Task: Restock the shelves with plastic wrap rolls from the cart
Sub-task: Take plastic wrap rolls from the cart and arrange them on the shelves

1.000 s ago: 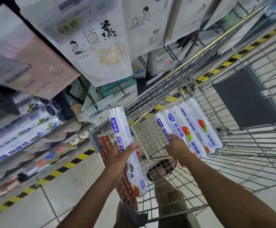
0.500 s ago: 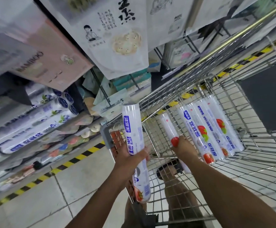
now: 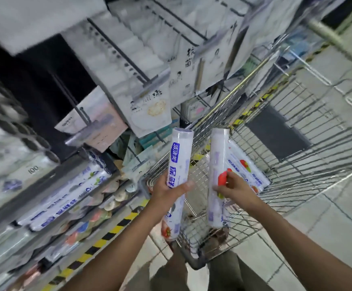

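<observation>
Left grip (image 3: 170, 192) clasps one roll (image 3: 178, 156), right grip (image 3: 236, 190) clasps second roll (image 3: 218, 156); neither shelved yet, spare rolls (image 3: 247, 169) lie in cart (image 3: 309, 127).

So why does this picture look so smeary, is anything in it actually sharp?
Head view: the stacked white packs on the left shelves are streaked worst, probably motion blur; the white blue-lettered plastic wrap roll in the left hand and the white roll in the right hand look clearest; the silver wire cart bows from the wide-angle lens; light is dim and flat.
</observation>
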